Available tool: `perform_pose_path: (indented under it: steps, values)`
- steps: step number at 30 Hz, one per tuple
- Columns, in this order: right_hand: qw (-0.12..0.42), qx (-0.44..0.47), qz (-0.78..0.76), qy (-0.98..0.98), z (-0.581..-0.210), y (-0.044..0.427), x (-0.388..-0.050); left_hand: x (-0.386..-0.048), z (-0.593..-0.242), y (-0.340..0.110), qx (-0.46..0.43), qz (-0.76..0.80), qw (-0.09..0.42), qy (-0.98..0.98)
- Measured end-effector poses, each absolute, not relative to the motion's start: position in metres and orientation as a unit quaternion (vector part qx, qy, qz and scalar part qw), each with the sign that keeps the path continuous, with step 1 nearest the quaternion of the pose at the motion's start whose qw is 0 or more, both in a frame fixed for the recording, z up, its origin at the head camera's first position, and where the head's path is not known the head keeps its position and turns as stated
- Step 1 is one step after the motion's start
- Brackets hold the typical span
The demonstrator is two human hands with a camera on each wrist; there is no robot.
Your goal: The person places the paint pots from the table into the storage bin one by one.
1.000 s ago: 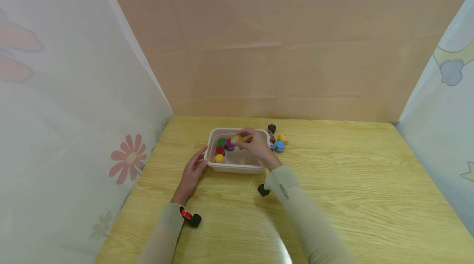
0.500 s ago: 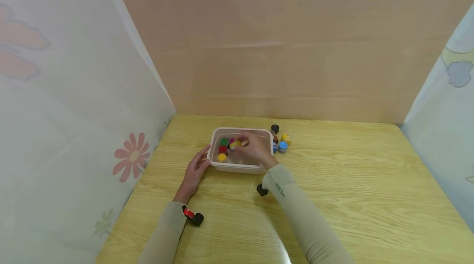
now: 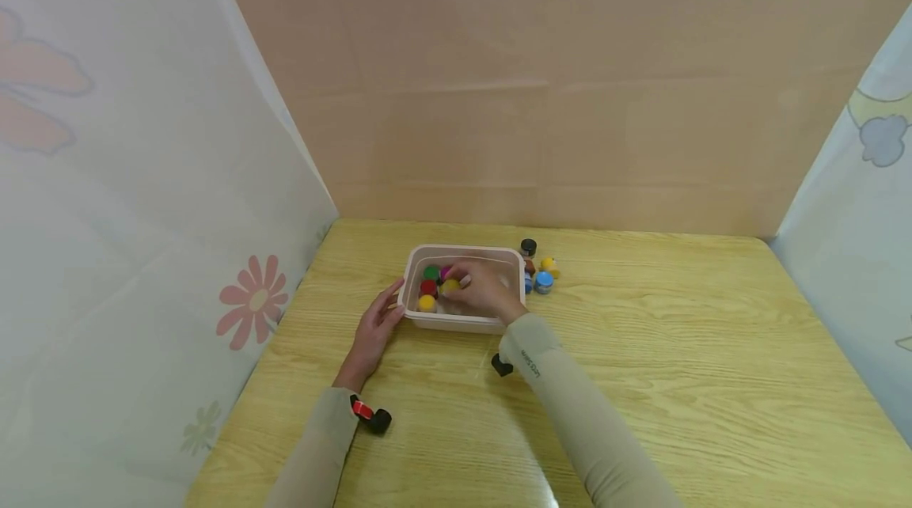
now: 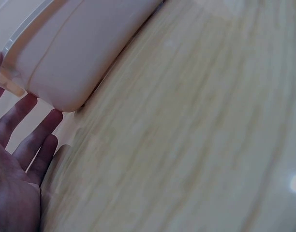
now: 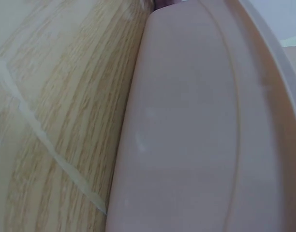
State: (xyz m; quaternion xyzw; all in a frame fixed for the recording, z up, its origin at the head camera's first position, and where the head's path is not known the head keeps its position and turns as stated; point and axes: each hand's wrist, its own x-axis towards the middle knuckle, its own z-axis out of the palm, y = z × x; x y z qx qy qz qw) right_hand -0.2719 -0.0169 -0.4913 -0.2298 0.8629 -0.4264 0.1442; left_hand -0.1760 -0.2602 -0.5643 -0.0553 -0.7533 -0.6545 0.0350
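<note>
A pale pink plastic box (image 3: pixel 456 324) stands on the table. Within it, my right hand (image 3: pixel 484 289) pinches a small jar with a dull yellow lid (image 3: pixel 450 286) low down near the left side. Beside that jar are a green-lidded jar (image 3: pixel 431 273), a red-lidded jar (image 3: pixel 428 287), an orange-yellow-lidded jar (image 3: pixel 427 302) and a partly hidden magenta-lidded jar (image 3: pixel 445 273). My left hand (image 3: pixel 372 332) rests its fingertips against the box's left end; in the left wrist view its fingers (image 4: pixel 39 137) are spread and fairly straight. The right wrist view shows the box's outer wall (image 5: pixel 186 121), not my right hand.
Right of the box stand a black-lidded jar (image 3: pixel 528 246), a light blue-lidded jar (image 3: pixel 544 282) and a yellow one (image 3: pixel 549 266). A brown item (image 3: pixel 530 266) and a blue one (image 3: pixel 528 283) are partly hidden by the box's rim. A wood-grain table (image 3: pixel 677 350) lies under everything.
My right hand has lowered the yellow-lidded jar from above the magenta one down into the box, slightly toward the front. The left hand stays at the box's end.
</note>
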Motion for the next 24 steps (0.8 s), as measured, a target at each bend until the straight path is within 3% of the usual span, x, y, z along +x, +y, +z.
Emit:
perform_pose_path:
  steps: [24]
  values:
    - [0.178,-0.217,-0.405,0.87,-0.4946,-0.0198,-0.273,-0.175,-0.5647,-0.2592,-0.06,-0.658,0.042,-0.75]
